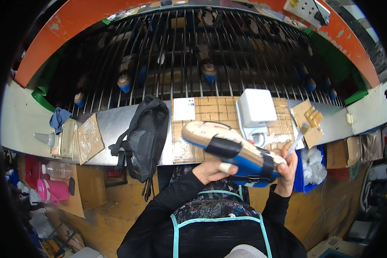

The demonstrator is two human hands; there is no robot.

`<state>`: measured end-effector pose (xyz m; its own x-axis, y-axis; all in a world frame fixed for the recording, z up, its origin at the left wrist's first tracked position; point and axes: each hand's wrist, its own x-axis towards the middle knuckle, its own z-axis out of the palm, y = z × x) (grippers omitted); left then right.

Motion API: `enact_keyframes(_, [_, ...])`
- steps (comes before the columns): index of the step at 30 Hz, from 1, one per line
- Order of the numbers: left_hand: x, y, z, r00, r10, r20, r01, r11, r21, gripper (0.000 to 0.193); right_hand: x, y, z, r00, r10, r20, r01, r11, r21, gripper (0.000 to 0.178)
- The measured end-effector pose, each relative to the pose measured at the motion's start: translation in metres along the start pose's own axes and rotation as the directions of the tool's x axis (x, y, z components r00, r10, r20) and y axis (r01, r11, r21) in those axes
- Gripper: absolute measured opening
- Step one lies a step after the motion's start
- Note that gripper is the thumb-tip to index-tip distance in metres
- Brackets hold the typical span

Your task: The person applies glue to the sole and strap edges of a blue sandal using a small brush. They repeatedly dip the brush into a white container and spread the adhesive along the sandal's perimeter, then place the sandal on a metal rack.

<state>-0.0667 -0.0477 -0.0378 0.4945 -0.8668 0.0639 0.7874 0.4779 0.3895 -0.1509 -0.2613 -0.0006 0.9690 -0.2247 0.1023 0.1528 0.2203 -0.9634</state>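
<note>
Over the near edge of the workbench I hold a sandal on a blue last, its tan and cream underside turned up and its toe pointing left. Black straps wrap around it, and a buckle hangs on the lower side. My left hand, with white wrapping on one finger, is closed at the sandal's lower side. My right hand grips the heel end. A thin pale-handled brush sticks up from the right hand's fingers, slightly blurred. Under the sandal lies a cardboard mat.
A white box-shaped container stands on the mat. Left of it lies a black mesh bag. Yellowish blocks sit on cardboard at right, above a blue bin. Beyond the bench, a rod conveyor carries several shoes on lasts.
</note>
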Motion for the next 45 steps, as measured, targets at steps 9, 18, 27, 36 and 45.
enact_keyframes(9, [-0.055,0.011,-0.004,0.92,0.364,0.148,-0.392,0.836,0.384,0.096,-0.015,0.022,-0.028,0.959,-0.235,-0.16,-0.049,0.418,-0.907,0.013])
enact_keyframes(18, [-0.071,0.064,0.011,0.505,0.732,0.457,-0.855,0.496,0.15,0.097,0.013,0.045,-0.032,0.867,-0.493,0.067,0.059,-0.032,-0.998,0.01])
enact_keyframes(27, [-0.096,0.068,-0.016,0.468,0.846,0.257,-0.739,0.534,-0.411,0.096,0.023,0.045,-0.032,0.885,-0.431,0.175,0.112,-0.167,-0.98,0.007])
enact_keyframes(36, [-0.12,0.085,-0.072,0.545,0.786,0.293,-0.161,0.441,-0.883,0.076,0.018,0.051,-0.061,0.967,-0.104,-0.233,-0.145,0.529,-0.836,0.022])
enact_keyframes(45, [-0.018,0.026,-0.044,0.312,0.796,0.518,-0.251,-0.457,0.854,0.052,0.011,0.046,-0.043,0.944,0.163,-0.286,-0.271,0.879,-0.393,0.014])
